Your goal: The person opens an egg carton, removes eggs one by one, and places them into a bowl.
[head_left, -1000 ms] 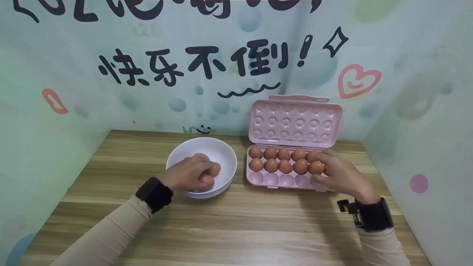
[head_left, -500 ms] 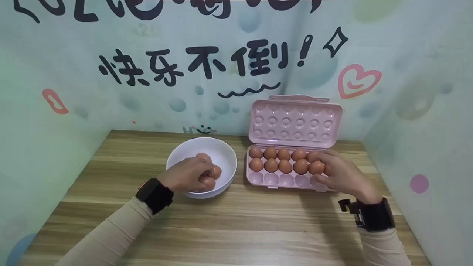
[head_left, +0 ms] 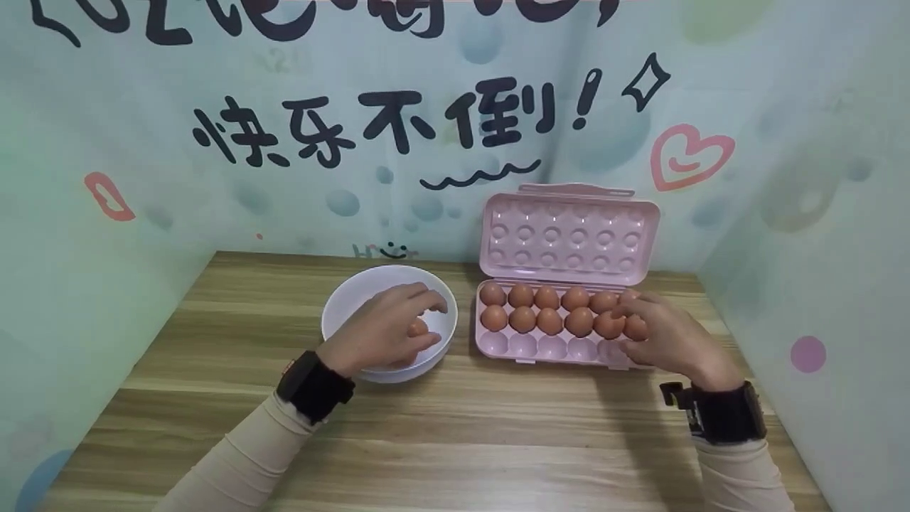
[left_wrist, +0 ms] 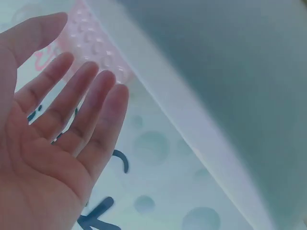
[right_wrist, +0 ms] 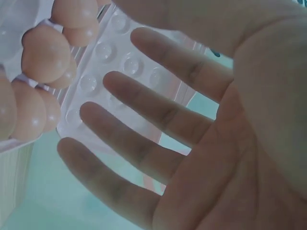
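Note:
My left hand (head_left: 391, 323) hovers over the white bowl (head_left: 338, 299), fingers extended and parted from the thumb. Its palm shows bare in the left wrist view. Part of a brown egg (head_left: 417, 328) shows in the bowl past this hand, which hides much of the inside. At the right end of the pink egg carton (head_left: 569, 270) is my right hand (head_left: 672, 338), with loosely extended fingertips close over the last eggs (head_left: 635, 328). The right wrist view shows nothing in that palm, and eggs (right_wrist: 45, 53) beside the fingers. Brown eggs fill the two back rows; front-row hollows (head_left: 552, 348) are bare.
The carton's lid (head_left: 569, 238) stands raised against the printed backdrop (head_left: 284, 199). Bowl and carton sit side by side near the back of the wooden table (head_left: 455, 441). Fabric walls close in at left and right.
My left hand has come up off the eggs in the bowl, moved right and spread its fingers. My right hand has let go of an egg in the carton and shifted slightly right.

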The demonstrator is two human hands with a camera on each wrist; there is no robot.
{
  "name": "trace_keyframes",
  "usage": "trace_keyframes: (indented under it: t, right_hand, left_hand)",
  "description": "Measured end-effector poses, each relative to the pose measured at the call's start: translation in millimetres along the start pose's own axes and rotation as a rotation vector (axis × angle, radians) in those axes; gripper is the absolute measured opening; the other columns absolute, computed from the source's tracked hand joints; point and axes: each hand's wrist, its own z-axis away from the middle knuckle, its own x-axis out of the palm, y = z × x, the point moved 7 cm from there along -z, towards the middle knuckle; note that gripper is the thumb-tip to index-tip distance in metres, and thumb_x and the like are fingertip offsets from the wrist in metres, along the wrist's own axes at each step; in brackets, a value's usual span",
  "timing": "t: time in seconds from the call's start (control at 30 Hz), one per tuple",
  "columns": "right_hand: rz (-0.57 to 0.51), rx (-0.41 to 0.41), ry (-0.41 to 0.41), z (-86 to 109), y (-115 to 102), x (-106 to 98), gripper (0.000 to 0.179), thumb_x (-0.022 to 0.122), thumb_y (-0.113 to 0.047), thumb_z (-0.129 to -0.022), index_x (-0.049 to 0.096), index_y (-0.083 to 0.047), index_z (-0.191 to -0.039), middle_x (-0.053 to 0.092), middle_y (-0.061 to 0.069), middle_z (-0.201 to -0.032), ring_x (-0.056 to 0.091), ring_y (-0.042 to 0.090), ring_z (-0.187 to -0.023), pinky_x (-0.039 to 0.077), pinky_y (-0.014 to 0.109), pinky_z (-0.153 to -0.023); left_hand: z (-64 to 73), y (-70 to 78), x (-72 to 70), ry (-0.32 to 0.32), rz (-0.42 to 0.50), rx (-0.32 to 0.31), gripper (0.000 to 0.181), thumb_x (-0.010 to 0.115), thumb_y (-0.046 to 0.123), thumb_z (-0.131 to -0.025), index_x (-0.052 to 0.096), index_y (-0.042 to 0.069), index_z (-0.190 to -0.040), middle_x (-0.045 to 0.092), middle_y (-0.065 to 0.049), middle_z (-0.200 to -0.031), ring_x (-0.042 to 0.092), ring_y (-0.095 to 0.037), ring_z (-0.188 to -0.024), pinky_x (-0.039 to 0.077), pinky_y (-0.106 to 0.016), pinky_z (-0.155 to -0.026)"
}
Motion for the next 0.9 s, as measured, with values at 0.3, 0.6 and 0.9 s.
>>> trace_keyframes:
  t: [0.3,0.6,0.9]
  right_hand:
    - [-0.009,0.069,-0.057,6.0,12.7,2.1,0.035,0.078,0.000,-0.069,0.067,-0.012,-0.100,0.064,0.011,-0.093,0.058,0.029,-0.085,0.047,0.045,-0.074]
    - [-0.008,0.093,-0.110,4.9,27.3,12.5,0.025,0.076,0.002,-0.069,0.069,-0.006,-0.091,0.067,0.003,-0.082,0.059,0.022,-0.077,0.048,0.039,-0.070]
    - [-0.026,0.160,-0.137,5.5,37.3,19.1,0.017,0.072,0.000,-0.074,0.058,-0.009,-0.074,0.050,-0.005,-0.066,0.048,0.017,-0.068,0.035,0.031,-0.062]
  left_hand:
    - [-12.3,31.4,17.7,-0.008,-0.012,-0.059,0.038,0.079,0.036,-0.095,0.068,0.029,-0.131,0.067,0.007,-0.133,0.063,-0.026,-0.113,0.057,-0.048,-0.088]
    - [-29.9,60.4,41.1,0.059,0.089,0.142,0.029,0.080,0.026,-0.095,0.070,0.014,-0.119,0.067,0.001,-0.120,0.064,-0.018,-0.110,0.055,-0.033,-0.097]
    - [-37.1,70.2,61.1,0.068,0.127,0.132,0.032,0.084,0.026,-0.091,0.073,0.015,-0.118,0.066,0.001,-0.120,0.063,-0.017,-0.112,0.054,-0.030,-0.098]
